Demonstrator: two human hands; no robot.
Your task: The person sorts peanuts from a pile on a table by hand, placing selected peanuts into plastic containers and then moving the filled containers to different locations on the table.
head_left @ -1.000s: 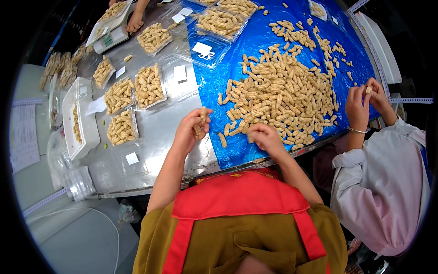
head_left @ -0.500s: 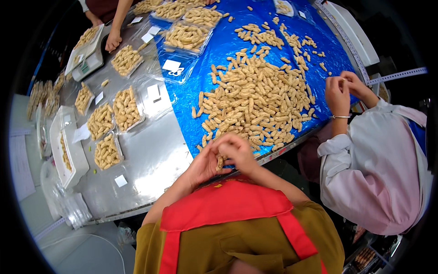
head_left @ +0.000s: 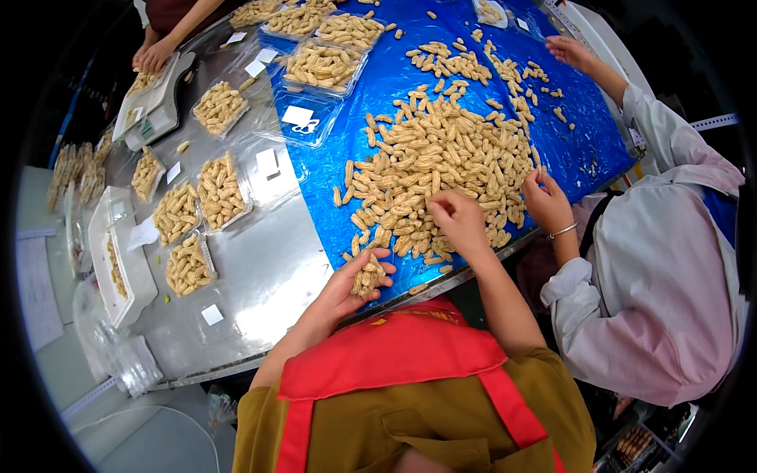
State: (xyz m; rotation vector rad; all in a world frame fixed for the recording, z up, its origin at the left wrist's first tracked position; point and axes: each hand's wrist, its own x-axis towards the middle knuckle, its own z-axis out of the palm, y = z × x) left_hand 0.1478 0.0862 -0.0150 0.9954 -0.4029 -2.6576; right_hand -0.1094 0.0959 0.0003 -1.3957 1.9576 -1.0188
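While the left hand (head_left: 344,287) carries several peanuts (head_left: 367,277) in a loose cup, spill is the main risk. Head view, the only one: fingers are half curled with gaps, so a tilt or one nut too many could push some out. Near edge of the tabletop (head_left: 288,248) is close, so a dropped nut might roll to the floor. Two strays (head_left: 418,289) already lie at that edge, just beyond the pile (head_left: 449,150); a sleeve or the apron (head_left: 394,355) could knock them off.

Second risk: co-worker's near hand (head_left: 548,203) is at the pile's right side, close to the right hand (head_left: 461,224). Both reaching for the same nuts could mean a bump. Raking too hard might also scatter the pile across the sheet (head_left: 591,130).

Pose: left forearm comes up from lower left, palm turned inward and up, nuts held between thumb and fingers over the sheet's near left corner. Right forearm angles up and left from lower right, wrist bent, thumb and index drawn together at the pile's near side. Can't tell if that pinch has a nut or is bare.
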